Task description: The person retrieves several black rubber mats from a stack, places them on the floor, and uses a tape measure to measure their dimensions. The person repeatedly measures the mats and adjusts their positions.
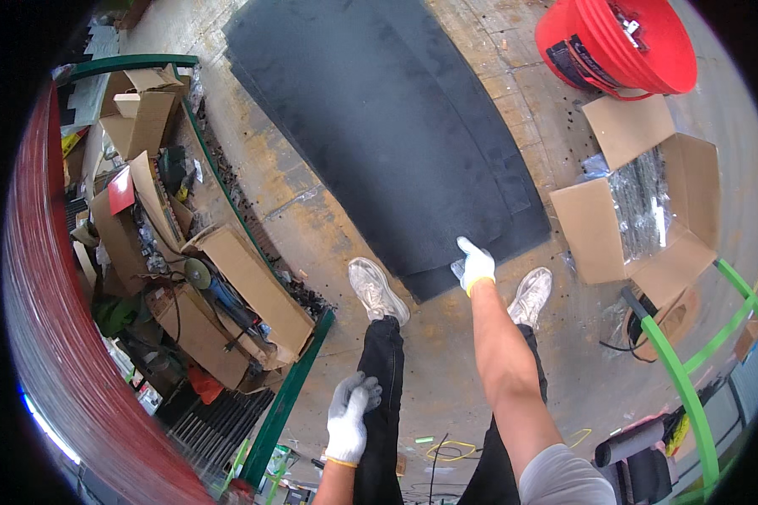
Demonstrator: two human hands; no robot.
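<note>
Reaching: right hand (475, 268) stretched toward near corner of mats (396, 126), fingers released, nothing held
Left hand (348, 418): loosely curled by thigh, empty
Mats: stacked on floor (472, 353)
Handling: judged floppy, heavy; best gripped at corner edge

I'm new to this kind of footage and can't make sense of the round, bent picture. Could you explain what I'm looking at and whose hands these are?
It is one picture from a wide fisheye camera worn on a person's head, looking down, so straight edges bend near the rim. There is no machine: the two gloved hands are the person's own. The right hand reaches forward with a finger out, over the near edge of the dark mats on the concrete floor. The left hand rests against the person's dark trouser leg. Neither hand holds anything. Around them: a red bucket, an open cardboard box with shiny wrapped contents on the right, and a clutter of boxes and tools on the left.
</note>
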